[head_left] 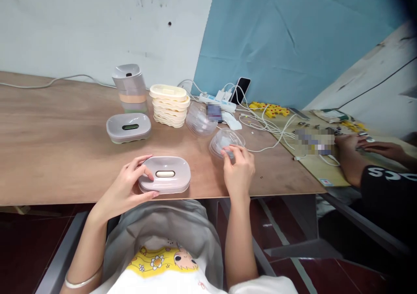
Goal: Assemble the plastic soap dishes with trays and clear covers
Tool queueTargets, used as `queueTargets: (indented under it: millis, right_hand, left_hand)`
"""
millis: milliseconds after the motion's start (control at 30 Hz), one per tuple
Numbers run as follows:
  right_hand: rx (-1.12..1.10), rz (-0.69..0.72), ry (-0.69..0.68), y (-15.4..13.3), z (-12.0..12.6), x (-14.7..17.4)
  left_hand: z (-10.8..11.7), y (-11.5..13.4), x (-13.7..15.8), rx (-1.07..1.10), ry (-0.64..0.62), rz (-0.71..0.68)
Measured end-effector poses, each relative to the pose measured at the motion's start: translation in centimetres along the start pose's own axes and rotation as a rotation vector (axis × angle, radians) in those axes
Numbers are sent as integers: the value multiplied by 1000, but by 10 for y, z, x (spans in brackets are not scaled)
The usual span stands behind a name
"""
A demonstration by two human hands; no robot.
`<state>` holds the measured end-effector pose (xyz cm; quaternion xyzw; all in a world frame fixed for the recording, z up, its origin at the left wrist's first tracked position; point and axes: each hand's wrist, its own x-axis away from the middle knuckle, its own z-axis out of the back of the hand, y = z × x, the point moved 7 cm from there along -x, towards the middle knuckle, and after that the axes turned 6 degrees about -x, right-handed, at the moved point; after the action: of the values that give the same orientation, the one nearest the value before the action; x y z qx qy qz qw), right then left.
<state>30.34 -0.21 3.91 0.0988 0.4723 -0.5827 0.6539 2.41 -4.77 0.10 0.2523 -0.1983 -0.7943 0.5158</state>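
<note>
My left hand [130,183] grips the left end of a pale grey soap dish [177,176] near the table's front edge. The thumb is at the dish's front rim, and the fingers lie over its top and back edge. A cream strip shows through the slot in its middle. On the right, my right hand [240,168] pinches the near side of a small stack of clear plastic pieces [224,137], thumb and fingertips close together. Exactly which piece the fingertips hold is hard to see. Another grey soap dish [128,133], with a dark green slot, rests farther back on the left.
Stacked soap dishes [132,85] stand at the back, beside a pile of cream trays [169,107]. More clear plastic pieces [197,122] lie near a power strip [216,102], a phone [241,90] and tangled white cables [260,127]. At far right, a co-worker's hands [374,146] are over the adjoining table.
</note>
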Motion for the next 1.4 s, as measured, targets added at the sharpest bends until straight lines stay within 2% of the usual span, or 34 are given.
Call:
queueTargets:
  millis: [67, 133, 200, 267, 333, 400, 500, 600, 767, 933, 1133, 1267, 1400]
  right_hand:
    - [-159, 33, 96, -12, 10, 5]
    - [-410, 10, 226, -26, 23, 17]
    - [-726, -148, 339, -33, 29, 33]
    - [-1011, -418, 368, -35, 20, 50]
    - [-1191, -697, 290, -35, 3, 65]
    - [-1267, -901, 144, -34, -15, 74]
    - [-1296, -1028, -69, -29, -34, 78]
    - [-1270, -991, -140, -25, -40, 76]
    - [-1126, -788, -255, -33, -46, 74]
    - [-930, -580, -426, -42, -51, 71]
    - [-869, -401, -538, -50, -47, 71]
    - [-883, -350, -579, -54, -46, 72]
    - [-885, -382, -565, -52, -48, 74]
  left_hand:
    - [0, 0, 0, 2, 1, -2]
    - [0, 1, -1, 2, 4, -10]
    - [0, 2, -1, 1, 11, -16]
    - [0, 1, -2, -1, 16, -15]
    - [0, 0, -2, -2, 21, -3]
    - [0, -3, -1, 12, 40, 15]
    - [1, -5, 1, 66, 86, 19]
    - [0, -7, 2, 92, 99, 33]
    - [-2, -10, 1, 119, 82, 64]
    - [-2, -9, 0, 168, 107, 19]
    - [-3, -11, 2, 277, 133, 15]
    - [-5, -13, 1, 357, 154, 14]
    - [-5, -14, 2, 350, 154, 42]
